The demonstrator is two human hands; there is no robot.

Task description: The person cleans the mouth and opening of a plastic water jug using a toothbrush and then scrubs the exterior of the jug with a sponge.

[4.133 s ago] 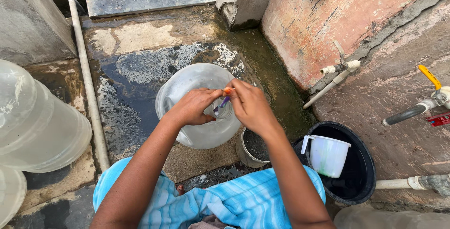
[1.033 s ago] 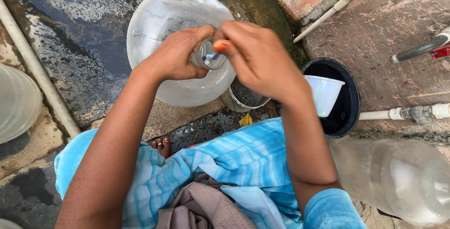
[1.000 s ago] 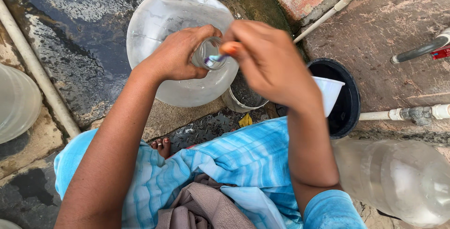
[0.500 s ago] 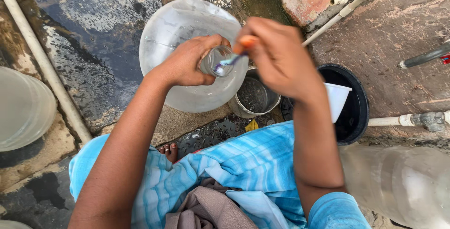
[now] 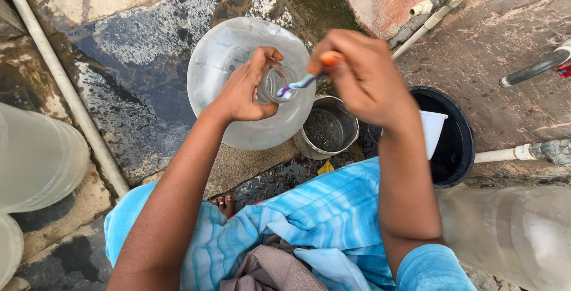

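Your left hand (image 5: 247,91) wraps around the neck of the large clear water jug (image 5: 232,59), which stands upright on the wet concrete floor (image 5: 131,35) straight ahead of you; the grip is closed on the neck, thumb and fingers curled about it just below the open mouth. Your right hand (image 5: 363,77) is closed in a fist on the orange handle of a toothbrush (image 5: 303,81), held tilted so that its bristle end sits at the mouth of the jug. Just beside the jug, to its right, stands a small steel pot (image 5: 328,129), and beyond that a black bucket (image 5: 461,148) with a white plastic mug (image 5: 432,131) in it. More clear jugs lie at the left edge (image 5: 35,160) and the lower right corner (image 5: 511,237). A white pipe (image 5: 65,88) runs along the floor on the left.
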